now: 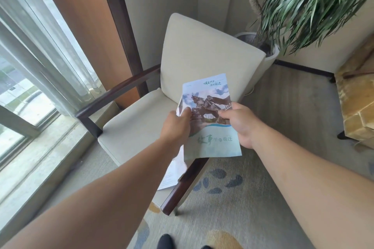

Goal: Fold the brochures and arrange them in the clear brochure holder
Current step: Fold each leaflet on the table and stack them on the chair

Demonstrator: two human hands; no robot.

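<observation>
Gripping a printed brochure (210, 125) at both side edges, a person holds it upright in the air above the front edge of a cream armchair (141, 125) beside a window. The left hand (178, 125) pinches the left edge, thumb on the cover's horseman statue picture; the right hand (240, 123) pinches the right edge. More white sheets (172, 174) hang below the left wrist. A potted plant (309, 6) stands behind the chair.
</observation>
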